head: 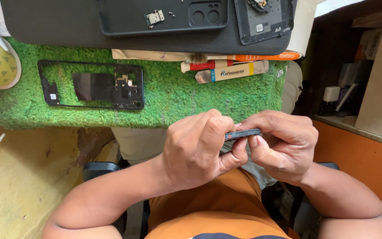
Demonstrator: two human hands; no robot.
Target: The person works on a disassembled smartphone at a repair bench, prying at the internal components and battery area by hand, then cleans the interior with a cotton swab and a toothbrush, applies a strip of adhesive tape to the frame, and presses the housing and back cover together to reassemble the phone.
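Your left hand [195, 150] and right hand [284, 144] hold phone body [242, 134] edge-on; fingers clamped both ends, steadying it above lap.

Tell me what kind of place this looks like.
Probably a phone repair bench. An emptied phone frame lies on a green turf mat, a back cover holds tiny screws, and both hands grip a thin dark phone part.

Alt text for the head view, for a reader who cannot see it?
Two bare hands, left hand and right hand, pinch a thin dark phone part edge-on above the lap. Beyond it, a stripped phone frame lies on a green turf mat, near hand tools and a black tray.
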